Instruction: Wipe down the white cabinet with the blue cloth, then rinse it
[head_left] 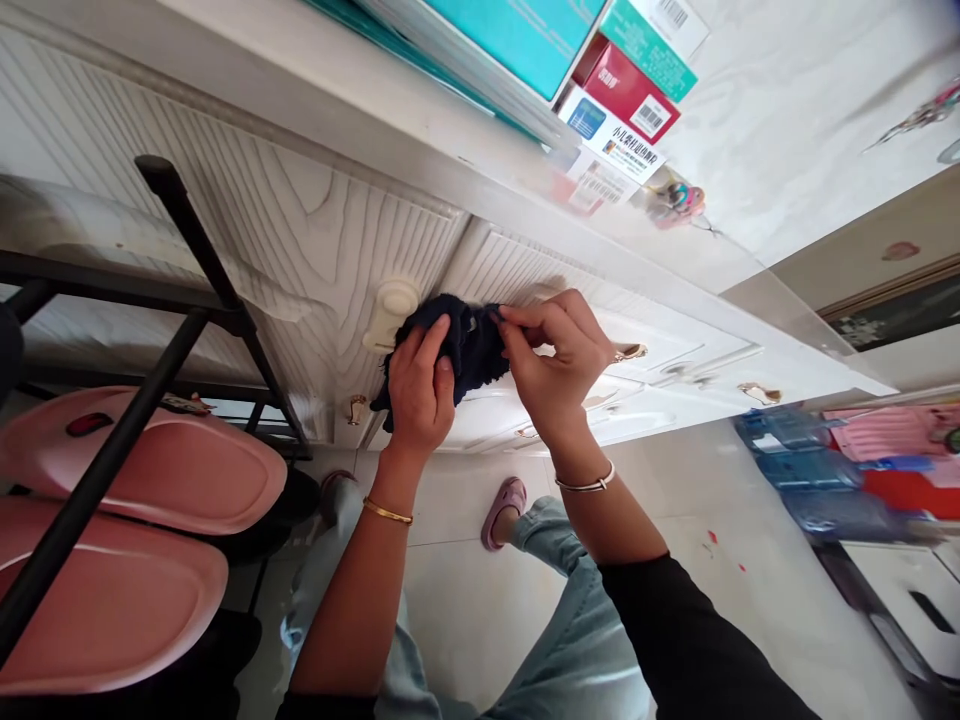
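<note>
A crumpled dark navy cloth (480,352) is bunched against the front of a white cabinet (315,230) with a wood-grain relief. My left hand (421,385) lies over the cloth's left part, fingers bent around it. At the opposite end, my right hand (559,350) pinches an edge of the cloth between thumb and fingertips. Just left of the cloth, a cream plastic catch (391,312) sits on the cabinet front, partly covered. The cloth hides the cabinet surface behind it, and the fingertips of my left hand are partly buried in its folds.
A black-framed rack (191,340) with pink slippers (180,455) stands close on the left. Medicine boxes (619,130) sit on the cabinet top (480,165). Metal handles (759,392) stick out from the drawers. Blue water jugs (806,470) stand on the floor at right.
</note>
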